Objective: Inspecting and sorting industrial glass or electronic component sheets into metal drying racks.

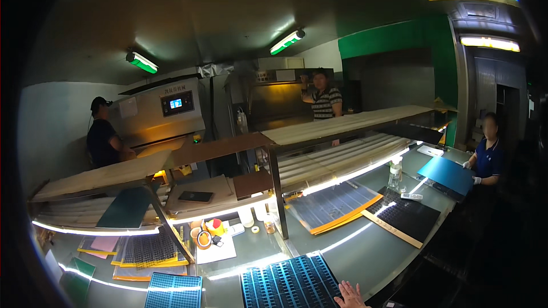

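Observation:
My right hand comes in at the lower edge, fingers spread, beside the right edge of a blue patterned panel. The panel has rows of dark slots and lies on the grey-green bench. I cannot tell whether the fingertips touch the panel or the bench. Nothing shows in that hand. My left hand is out of view. To the left of the panel lies a smaller blue grid sheet, cut off by the lower edge.
Clear sheets with orange edges and a black sheet with a wooden strip lie farther right. A lit shelf spans the bench. At right, a co-worker holds a blue sheet. Two people stand behind near machines.

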Action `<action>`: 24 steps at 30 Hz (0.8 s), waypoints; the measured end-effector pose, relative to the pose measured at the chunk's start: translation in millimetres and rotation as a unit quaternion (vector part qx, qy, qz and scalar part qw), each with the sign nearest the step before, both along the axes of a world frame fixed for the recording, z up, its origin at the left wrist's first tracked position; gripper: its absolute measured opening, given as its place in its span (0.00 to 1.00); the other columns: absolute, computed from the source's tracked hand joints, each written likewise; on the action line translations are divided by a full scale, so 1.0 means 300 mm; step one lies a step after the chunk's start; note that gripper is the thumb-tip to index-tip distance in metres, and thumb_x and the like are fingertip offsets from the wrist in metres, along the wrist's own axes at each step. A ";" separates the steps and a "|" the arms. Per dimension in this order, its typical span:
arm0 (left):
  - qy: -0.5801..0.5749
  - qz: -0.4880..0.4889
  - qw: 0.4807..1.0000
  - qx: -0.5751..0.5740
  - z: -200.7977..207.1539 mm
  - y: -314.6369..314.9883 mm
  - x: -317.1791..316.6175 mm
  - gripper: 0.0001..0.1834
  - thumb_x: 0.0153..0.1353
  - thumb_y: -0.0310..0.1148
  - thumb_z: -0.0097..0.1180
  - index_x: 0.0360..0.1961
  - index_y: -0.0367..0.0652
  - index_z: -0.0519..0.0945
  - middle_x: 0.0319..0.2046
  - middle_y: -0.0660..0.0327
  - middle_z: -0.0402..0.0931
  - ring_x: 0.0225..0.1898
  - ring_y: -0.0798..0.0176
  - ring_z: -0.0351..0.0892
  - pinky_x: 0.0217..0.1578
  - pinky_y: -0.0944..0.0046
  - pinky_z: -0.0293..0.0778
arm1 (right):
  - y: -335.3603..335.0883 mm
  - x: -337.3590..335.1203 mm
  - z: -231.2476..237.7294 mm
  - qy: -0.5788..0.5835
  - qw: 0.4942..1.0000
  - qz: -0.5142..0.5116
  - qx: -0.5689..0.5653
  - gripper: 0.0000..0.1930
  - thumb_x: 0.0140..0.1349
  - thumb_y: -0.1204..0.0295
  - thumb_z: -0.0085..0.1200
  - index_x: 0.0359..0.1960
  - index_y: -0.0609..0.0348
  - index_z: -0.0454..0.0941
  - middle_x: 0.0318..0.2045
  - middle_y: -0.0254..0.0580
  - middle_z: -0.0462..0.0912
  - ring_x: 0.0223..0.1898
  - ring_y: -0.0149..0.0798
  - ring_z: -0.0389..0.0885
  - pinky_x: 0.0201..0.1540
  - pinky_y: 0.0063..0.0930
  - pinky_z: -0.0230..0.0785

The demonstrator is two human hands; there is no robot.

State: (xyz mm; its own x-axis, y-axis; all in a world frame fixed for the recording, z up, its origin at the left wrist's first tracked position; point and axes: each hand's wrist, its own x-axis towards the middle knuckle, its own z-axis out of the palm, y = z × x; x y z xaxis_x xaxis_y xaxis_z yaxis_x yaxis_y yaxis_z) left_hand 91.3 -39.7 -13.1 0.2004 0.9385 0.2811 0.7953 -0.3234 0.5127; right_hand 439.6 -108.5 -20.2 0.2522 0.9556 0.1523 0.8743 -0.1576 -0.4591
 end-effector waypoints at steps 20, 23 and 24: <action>0.008 -0.103 0.986 0.133 0.004 -0.243 -0.293 0.37 0.50 0.51 0.56 0.52 0.31 0.66 0.51 0.39 0.63 0.52 0.46 0.66 0.51 0.52 0.62 | -0.438 -0.112 -0.022 -0.015 0.984 0.149 0.095 0.20 0.58 0.61 0.47 0.47 0.63 0.71 0.51 0.56 0.69 0.55 0.51 0.65 0.58 0.49 0.53; -0.089 -0.031 0.995 0.036 0.039 -0.240 -0.349 0.34 0.51 0.50 0.56 0.50 0.31 0.68 0.48 0.40 0.66 0.50 0.48 0.68 0.49 0.53 0.64 | -0.474 -0.174 -0.009 0.223 0.941 -0.185 0.177 0.14 0.58 0.65 0.48 0.41 0.60 0.75 0.43 0.52 0.75 0.45 0.49 0.72 0.48 0.38 0.65; -0.116 -0.016 0.993 -0.013 0.035 -0.226 -0.367 0.34 0.51 0.50 0.56 0.50 0.32 0.69 0.48 0.40 0.67 0.49 0.49 0.69 0.49 0.53 0.65 | -0.468 -0.176 0.026 0.317 0.911 -0.218 0.148 0.14 0.58 0.65 0.48 0.41 0.60 0.75 0.42 0.50 0.75 0.44 0.47 0.73 0.47 0.37 0.65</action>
State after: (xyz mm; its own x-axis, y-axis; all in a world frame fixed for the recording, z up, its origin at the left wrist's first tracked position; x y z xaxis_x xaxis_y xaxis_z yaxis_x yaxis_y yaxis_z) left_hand -19.0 -107.5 -2.7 0.1634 0.9403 0.2985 0.6442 -0.3309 0.6895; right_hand 386.9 -249.0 -12.3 0.7246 0.6846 0.0791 0.3035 -0.2139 -0.9285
